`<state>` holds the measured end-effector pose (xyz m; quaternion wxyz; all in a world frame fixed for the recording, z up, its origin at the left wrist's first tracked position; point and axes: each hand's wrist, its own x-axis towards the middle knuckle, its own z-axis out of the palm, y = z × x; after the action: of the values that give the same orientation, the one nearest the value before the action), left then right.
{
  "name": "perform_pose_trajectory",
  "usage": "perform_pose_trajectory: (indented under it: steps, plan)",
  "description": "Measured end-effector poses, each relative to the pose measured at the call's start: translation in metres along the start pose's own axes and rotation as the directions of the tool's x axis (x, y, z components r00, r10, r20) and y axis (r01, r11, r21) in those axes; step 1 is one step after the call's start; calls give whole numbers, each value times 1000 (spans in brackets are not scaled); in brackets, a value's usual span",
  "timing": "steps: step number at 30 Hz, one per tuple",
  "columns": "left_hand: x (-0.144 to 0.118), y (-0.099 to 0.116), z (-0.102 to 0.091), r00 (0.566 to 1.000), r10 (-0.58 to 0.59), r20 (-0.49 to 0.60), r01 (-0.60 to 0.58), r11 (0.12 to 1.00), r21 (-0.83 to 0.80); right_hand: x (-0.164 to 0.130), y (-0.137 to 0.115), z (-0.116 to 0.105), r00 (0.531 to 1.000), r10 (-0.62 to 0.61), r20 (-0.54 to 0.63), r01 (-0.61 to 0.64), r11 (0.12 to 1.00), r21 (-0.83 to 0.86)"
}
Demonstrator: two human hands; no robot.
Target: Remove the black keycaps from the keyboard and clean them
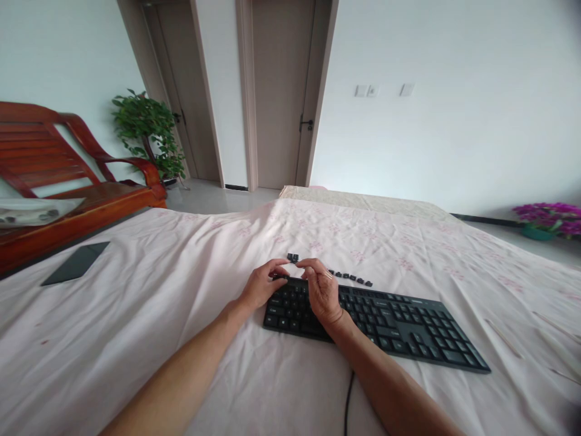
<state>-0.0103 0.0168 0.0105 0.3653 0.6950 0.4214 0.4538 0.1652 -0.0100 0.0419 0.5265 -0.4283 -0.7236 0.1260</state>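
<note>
A black computer keyboard [399, 321] lies at a slant on the bedspread. My left hand [263, 283] is at its far left corner, thumb on the edge and index finger reaching forward, with a gap between them. My right hand [323, 293] hangs over the left part of the keys, fingers bent and index fingertip pointing left; whatever its fingertips hold is too small to make out. Close beyond both fingertips sit loose black keycaps [293, 257]. More loose keycaps [353, 278] form a row behind the keyboard's far edge. My right hand hides some of the keys.
A pale flowered sheet [218, 363] with wrinkles covers the surface. The keyboard cable [348, 402] runs toward me. Thin sticks [503, 338] lie at right, a dark flat phone-like slab [76, 263] at left. Beyond are a wooden bench [113, 163], potted plants and doors.
</note>
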Motion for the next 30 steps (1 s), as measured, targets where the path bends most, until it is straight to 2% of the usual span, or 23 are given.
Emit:
perform_pose_trajectory:
  steps: [2, 4, 7, 12, 18, 21, 25, 28, 30]
  plan:
    - [0, -1, 0, 999, -18, -51, 14, 998, -66, 1, -3, -2, 999, -43, -7, 42, 986, -159]
    - [0, 0, 0, 997, -29, -77, 21, 995, -103, 2, -5, -4, 994, -95, 47, 104, 954, -281]
    - [0, 2, 1, 994, -24, -107, 11, 992, -124, 3, -6, -3, 978, -133, 163, 183, 921, -345]
    - [-3, 11, 6, 993, 19, -120, -36, 990, -140, 4, -5, -2, 961, -93, 259, 196, 891, -410]
    - [-6, 16, 8, 995, 49, -88, -58, 993, -104, 4, -8, -4, 959, 21, 281, 96, 913, -397]
    - [-6, 16, 6, 996, 59, -62, -65, 992, -110, 10, -5, -9, 954, 124, 273, -2, 913, -409]
    - [-2, 8, 1, 988, 5, -155, -13, 999, -49, 33, 12, -21, 918, 313, 243, -173, 869, -464]
    - [2, -3, -2, 969, -70, -237, 73, 997, 3, 56, 31, -25, 875, 419, 241, -232, 801, -551]
    - [3, -9, -3, 964, -92, -250, 102, 994, 28, 68, 44, -22, 845, 476, 243, -251, 754, -607]
